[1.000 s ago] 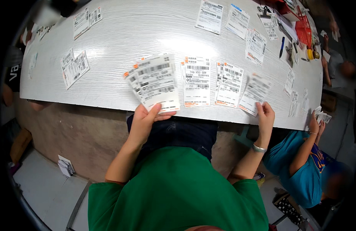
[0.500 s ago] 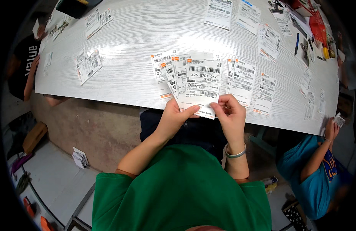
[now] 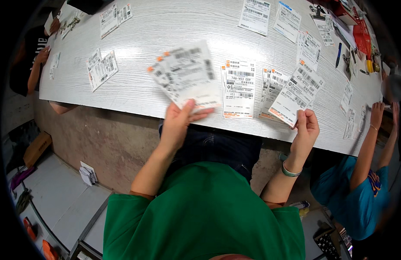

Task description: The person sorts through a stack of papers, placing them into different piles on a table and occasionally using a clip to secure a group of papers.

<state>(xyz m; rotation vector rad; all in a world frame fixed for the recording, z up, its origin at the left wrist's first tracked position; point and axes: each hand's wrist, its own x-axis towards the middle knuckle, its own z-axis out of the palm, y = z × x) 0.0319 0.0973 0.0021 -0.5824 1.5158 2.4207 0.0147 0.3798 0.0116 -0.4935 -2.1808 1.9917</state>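
My left hand (image 3: 179, 123) grips a fanned stack of shipping labels (image 3: 189, 76), white slips with barcodes and orange corner marks, blurred by motion. Between the thumb and fingers of my right hand (image 3: 305, 126) is a single shipping label (image 3: 297, 93), held at its lower edge and tilted. It hangs over the right-hand slips at the table's near edge and partly covers them. A pile of labels (image 3: 239, 93) lies in front of me, between my hands. Just right of it is another overlapping pile (image 3: 272, 84), partly behind the held label.
More slips (image 3: 101, 71) lie to the left, and others (image 3: 254, 17) at the back. A blue pen (image 3: 339, 55), a black binder clip (image 3: 318, 11), yellow tape (image 3: 374, 66) and a red basket (image 3: 362, 37) sit at the right. A person in blue (image 3: 350, 195) is at the right; another person's hand (image 3: 43, 55) is at the left.
My hands have moved apart, the left with the stack to the left, the right with one label to the right. The pile between them has come into view.
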